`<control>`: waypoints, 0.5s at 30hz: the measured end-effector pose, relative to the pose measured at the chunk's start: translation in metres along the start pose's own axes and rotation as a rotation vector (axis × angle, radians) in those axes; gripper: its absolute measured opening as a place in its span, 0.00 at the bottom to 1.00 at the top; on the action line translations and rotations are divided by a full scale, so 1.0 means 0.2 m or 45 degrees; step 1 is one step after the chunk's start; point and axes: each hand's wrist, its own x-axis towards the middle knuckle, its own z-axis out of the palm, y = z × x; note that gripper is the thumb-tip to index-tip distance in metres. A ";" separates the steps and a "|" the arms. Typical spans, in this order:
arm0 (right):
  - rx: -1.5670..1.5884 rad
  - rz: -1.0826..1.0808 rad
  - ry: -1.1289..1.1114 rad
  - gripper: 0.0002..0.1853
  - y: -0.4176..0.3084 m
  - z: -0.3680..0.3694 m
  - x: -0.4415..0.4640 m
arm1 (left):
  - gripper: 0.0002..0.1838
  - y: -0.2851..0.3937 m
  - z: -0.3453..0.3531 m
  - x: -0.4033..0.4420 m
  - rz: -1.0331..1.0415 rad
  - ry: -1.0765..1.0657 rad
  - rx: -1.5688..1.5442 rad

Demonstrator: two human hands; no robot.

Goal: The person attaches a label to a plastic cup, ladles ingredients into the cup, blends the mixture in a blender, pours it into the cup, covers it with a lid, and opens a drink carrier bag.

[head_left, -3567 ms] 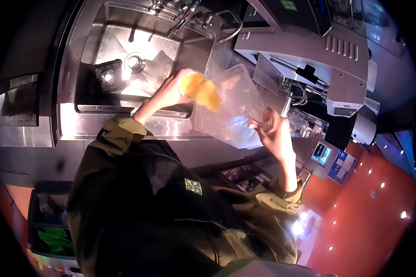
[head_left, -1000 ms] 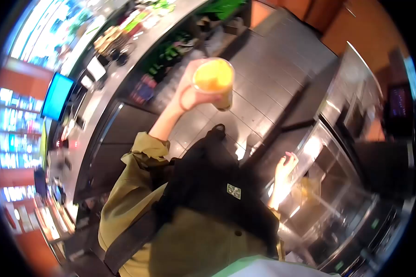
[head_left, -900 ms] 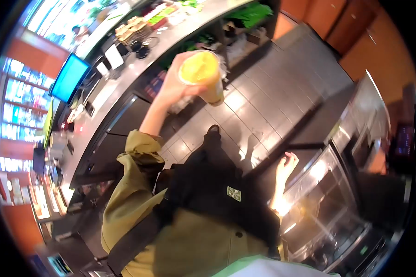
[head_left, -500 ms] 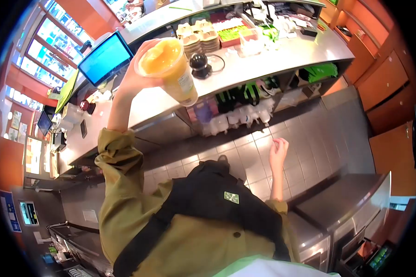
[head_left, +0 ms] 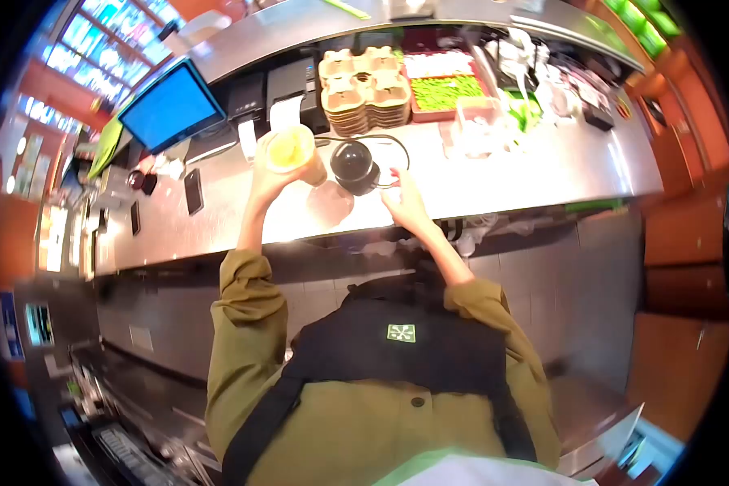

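Note:
My left hand [head_left: 274, 176] is wrapped round a clear plastic cup [head_left: 314, 168] of yellow-orange drink, low over the counter beside the receipt paper. Just right of the cup stands a round black device [head_left: 353, 164] like a desktop scanner, with a looped black cable [head_left: 390, 139]. My right hand [head_left: 405, 204] reaches over the counter's front edge beside this device, near the loop. Its fingers are slightly bent and apart, with nothing visible in them. Whether a fingertip touches the cable I cannot tell.
Stacked cardboard cup carriers [head_left: 364, 93] stand behind the device, with a red tray [head_left: 445, 89] of green packets to their right. A monitor [head_left: 172, 107] and a black printer [head_left: 293, 85] are at the left. Two phones, one a dark phone [head_left: 193, 191], lie on the steel counter [head_left: 243, 219].
The cup in my left hand has come down from its raised position toward the counter. My right hand has moved up from beside my body to the black device. The view is closer to the counter.

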 end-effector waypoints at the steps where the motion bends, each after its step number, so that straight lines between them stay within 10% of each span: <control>1: -0.109 -0.037 -0.025 0.39 -0.01 0.07 0.13 | 0.43 -0.04 0.03 0.01 -0.039 0.050 -0.004; 5: -0.211 0.161 -0.361 0.54 -0.06 0.25 0.48 | 0.43 -0.21 0.07 0.08 -0.141 0.154 0.019; 15: 0.385 -0.283 -1.509 0.47 0.06 0.18 0.99 | 0.45 -0.18 -0.02 0.02 -0.343 -0.036 -0.209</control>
